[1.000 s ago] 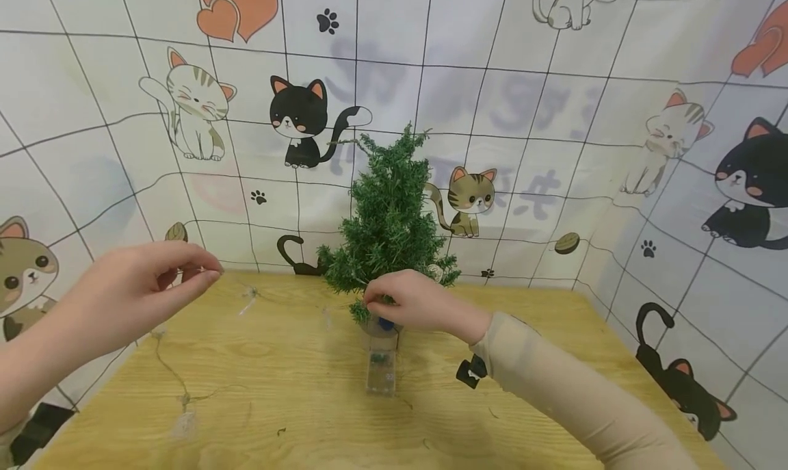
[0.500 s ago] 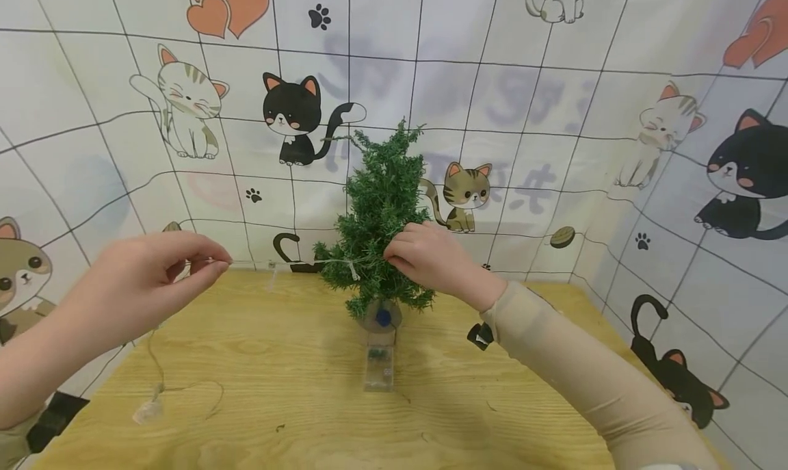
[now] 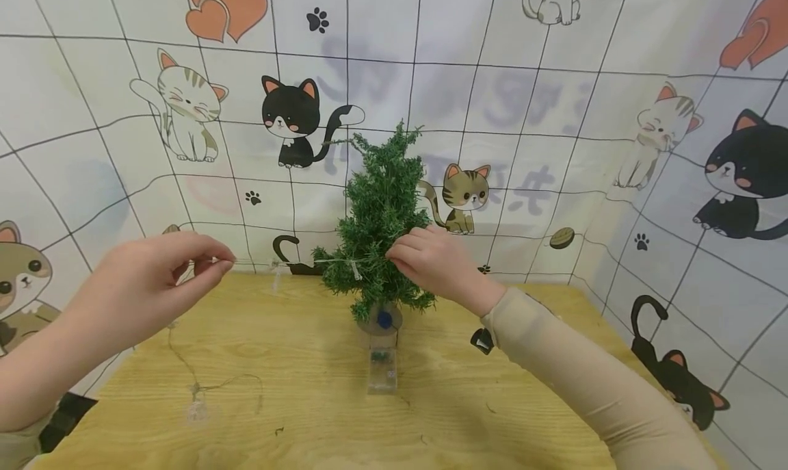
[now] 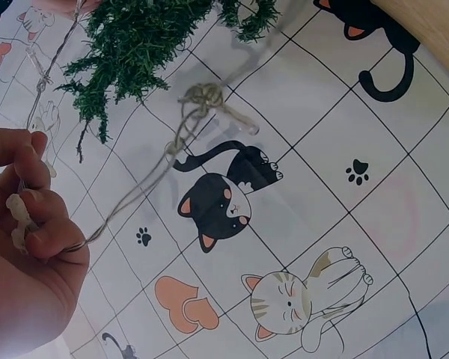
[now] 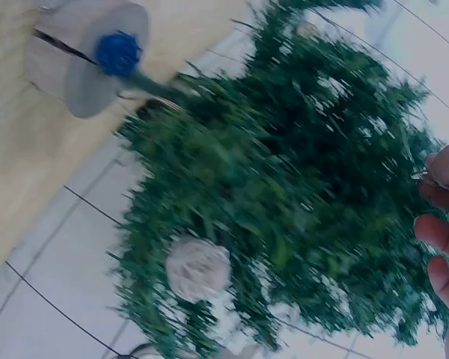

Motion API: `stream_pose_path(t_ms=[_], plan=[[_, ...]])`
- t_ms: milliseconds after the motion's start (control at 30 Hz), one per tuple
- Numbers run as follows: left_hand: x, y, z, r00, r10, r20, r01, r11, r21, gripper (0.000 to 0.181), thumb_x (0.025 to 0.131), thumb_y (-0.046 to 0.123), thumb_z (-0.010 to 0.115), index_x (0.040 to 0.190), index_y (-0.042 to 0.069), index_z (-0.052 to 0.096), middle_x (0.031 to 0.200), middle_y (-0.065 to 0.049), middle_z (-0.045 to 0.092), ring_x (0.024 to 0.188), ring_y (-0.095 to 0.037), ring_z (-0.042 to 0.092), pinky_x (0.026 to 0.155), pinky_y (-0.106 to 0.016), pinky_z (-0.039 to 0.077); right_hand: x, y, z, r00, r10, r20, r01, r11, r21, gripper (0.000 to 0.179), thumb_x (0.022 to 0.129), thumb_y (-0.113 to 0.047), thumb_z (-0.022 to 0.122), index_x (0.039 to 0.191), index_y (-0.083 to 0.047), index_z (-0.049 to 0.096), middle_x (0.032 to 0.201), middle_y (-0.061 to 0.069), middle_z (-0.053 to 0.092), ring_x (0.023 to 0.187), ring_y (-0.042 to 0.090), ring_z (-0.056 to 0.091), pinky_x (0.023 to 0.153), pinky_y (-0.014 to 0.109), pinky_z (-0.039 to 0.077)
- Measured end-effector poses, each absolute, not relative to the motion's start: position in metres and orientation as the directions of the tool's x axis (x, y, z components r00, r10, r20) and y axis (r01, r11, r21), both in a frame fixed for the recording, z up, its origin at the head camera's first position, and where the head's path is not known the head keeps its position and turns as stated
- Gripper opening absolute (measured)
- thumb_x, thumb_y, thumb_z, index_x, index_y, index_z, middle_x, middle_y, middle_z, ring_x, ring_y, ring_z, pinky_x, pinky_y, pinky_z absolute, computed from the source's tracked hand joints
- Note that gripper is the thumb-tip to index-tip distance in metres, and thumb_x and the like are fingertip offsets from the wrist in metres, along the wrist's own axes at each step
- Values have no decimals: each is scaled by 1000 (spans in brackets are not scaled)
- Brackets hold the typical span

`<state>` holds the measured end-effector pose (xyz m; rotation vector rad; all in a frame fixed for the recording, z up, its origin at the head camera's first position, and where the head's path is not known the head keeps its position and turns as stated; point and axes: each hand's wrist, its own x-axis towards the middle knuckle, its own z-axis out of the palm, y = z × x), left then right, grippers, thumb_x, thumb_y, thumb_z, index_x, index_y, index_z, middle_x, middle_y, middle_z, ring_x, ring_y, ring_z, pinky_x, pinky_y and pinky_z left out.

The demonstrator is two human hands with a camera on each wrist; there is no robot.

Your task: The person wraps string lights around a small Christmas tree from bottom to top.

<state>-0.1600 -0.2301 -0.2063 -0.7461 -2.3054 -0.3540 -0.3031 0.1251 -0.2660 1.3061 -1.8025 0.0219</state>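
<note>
A small green artificial Christmas tree [image 3: 384,210] stands upright at the back of the table. Between my hands a thin string of lights [image 3: 332,260] runs taut across the front of its lower branches, with small clear bulbs [image 3: 356,270] hanging from it. My left hand [image 3: 163,278], left of the tree, pinches one end; in the left wrist view its fingers curl round the wire and a pale bulb [image 4: 19,217]. At the tree's front right, my right hand [image 3: 434,261] pinches the wire [image 5: 438,182] close to the branches. A whitish woven-looking ball [image 5: 198,268] sits among the greenery.
The tree's round base [image 3: 369,323] bears a blue ball [image 3: 384,319]. Just before it lies a clear box [image 3: 382,371]. More string [image 3: 197,388] trails over the wooden table [image 3: 295,422] at left, near green scraps. Cat-print cloth [image 3: 394,32] hangs behind.
My right hand has moved up and right from the tree's base, lifting the string off the table and drawing it taut across the branches. My left hand has barely moved.
</note>
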Motion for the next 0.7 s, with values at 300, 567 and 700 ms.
stream_pose_path(t_ms=[300, 567, 700], plan=[[-163, -224, -214, -573, 470, 671, 621, 784, -19, 19, 82, 8, 73, 94, 24, 70, 75, 19, 55, 52, 1, 30, 47, -21, 30, -297, 121, -289, -207, -752, 625, -774, 517, 366, 9, 87, -10, 73, 96, -9, 74, 92, 2, 71, 82, 16, 67, 70, 30, 54], [-169, -224, -219, -571, 477, 668, 618, 785, -32, 18, 82, 9, 74, 93, 23, 70, 76, 19, 55, 51, 1, 30, 47, -22, 31, -293, 116, -297, -341, -705, 622, -742, 608, 282, 10, 88, -13, 72, 97, -12, 75, 93, 0, 72, 83, 16, 67, 66, 28, 49], [-171, -223, -223, -577, 489, 654, 620, 783, -38, 18, 82, 10, 73, 92, 24, 70, 75, 20, 55, 52, 2, 31, 47, -22, 32, -293, 114, -302, -374, -724, 579, -713, 624, 320, 9, 89, -18, 71, 96, -16, 76, 92, -4, 72, 79, 14, 64, 61, 29, 32]])
